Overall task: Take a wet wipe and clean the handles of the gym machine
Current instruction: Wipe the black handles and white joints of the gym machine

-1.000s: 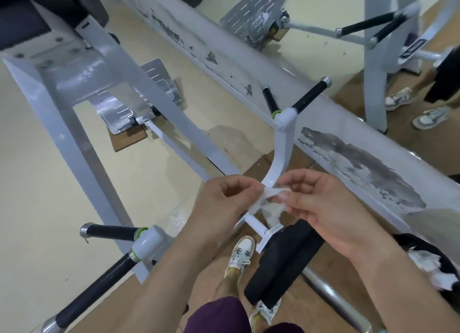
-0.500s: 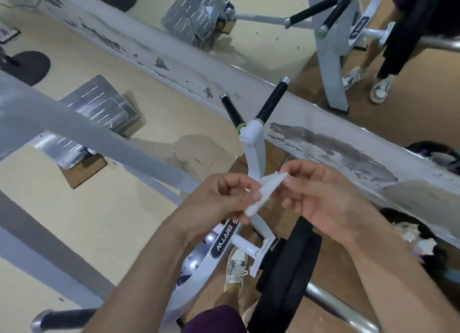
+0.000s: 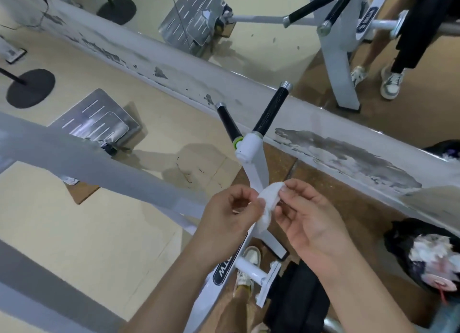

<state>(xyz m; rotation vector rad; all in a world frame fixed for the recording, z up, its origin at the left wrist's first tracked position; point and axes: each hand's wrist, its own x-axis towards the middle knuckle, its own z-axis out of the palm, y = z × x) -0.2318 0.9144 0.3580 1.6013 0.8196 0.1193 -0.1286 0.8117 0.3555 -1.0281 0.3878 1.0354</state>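
Head: wipe partly behind left hand

I was looking down into a gym: white machine frame with black grip handles, steel footplate, wall mirror (paint flaking below it).

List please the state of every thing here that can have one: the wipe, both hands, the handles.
wet wipe, crumpled, held between both hands, off the handles.
left hand, pinches the wipe's left edge.
right hand, pinches its top edge.
black handles, untouched, bare.
black bag, open, white crumpled stuff inside.
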